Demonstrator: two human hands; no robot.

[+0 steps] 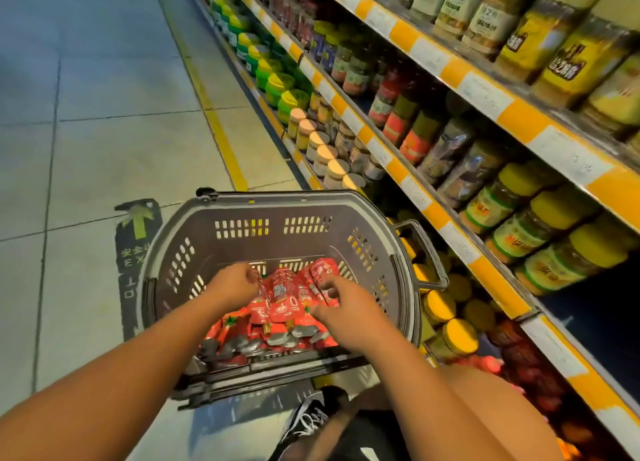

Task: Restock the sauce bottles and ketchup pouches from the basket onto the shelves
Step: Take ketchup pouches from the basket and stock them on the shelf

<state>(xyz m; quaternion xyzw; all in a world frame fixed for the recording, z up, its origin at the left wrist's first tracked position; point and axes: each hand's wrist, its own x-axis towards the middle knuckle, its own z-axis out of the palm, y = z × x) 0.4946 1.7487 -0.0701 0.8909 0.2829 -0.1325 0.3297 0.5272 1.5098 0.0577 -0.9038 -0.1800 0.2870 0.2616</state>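
Note:
A dark grey plastic basket (242,218) stands on the floor in front of me. It holds several red ketchup pouches (287,297) with grey caps, some standing, some lying flat. Both my hands are inside the basket. My left hand (233,284) has its fingers curled at the left edge of the upright pouches. My right hand (341,303) has its fingers curled over the right side of the same bunch. Motion blur hides how firmly either hand holds them. The shelves (485,89) with yellow-and-white price rails run along the right.
The shelves hold jars with yellow, green and beige lids (540,232) and tall seasoning bottles (571,55). A yellow line (221,131) runs along the tiled floor. A floor arrow sticker (138,238) lies left of the basket. My shoe (311,419) is just behind the basket.

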